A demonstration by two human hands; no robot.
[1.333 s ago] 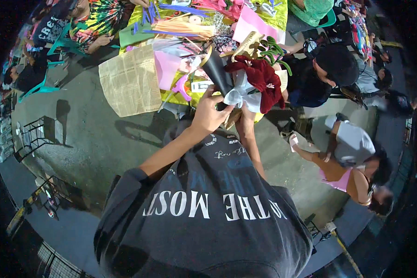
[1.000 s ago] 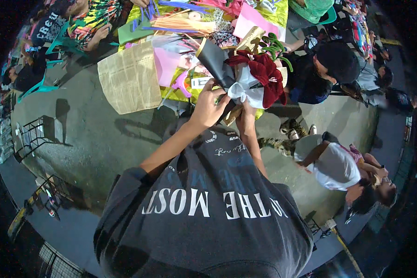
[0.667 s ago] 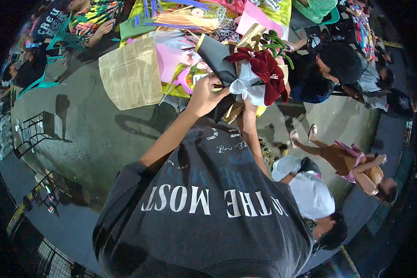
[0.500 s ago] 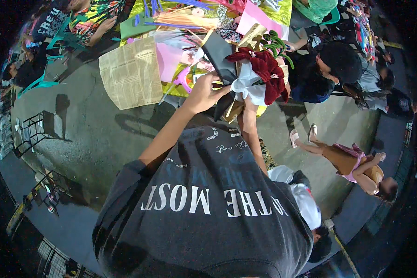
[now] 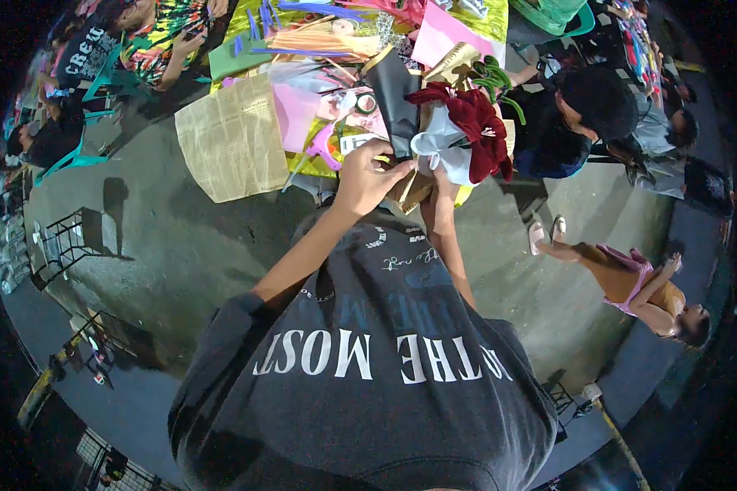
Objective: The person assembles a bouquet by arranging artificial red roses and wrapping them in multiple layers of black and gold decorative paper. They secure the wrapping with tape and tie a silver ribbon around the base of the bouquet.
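Saw left hand [image 5: 367, 176] clenched on bouquet [image 5: 454, 135] wrapper at stem base, 12 o'clock above chest. Right hand [image 5: 440, 182] gripped wrap from below, fingers mostly hidden. Judged bouquet light, soft, crushable; hold at bound stems, not red blooms.

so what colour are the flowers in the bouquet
Dark red flowers, wrapped in white and black; seen in the head view.

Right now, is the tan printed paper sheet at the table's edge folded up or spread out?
Spread out. The tan paper sheet shows as one broad flat rectangle draping over the table edge, left of the left hand at the bouquet.
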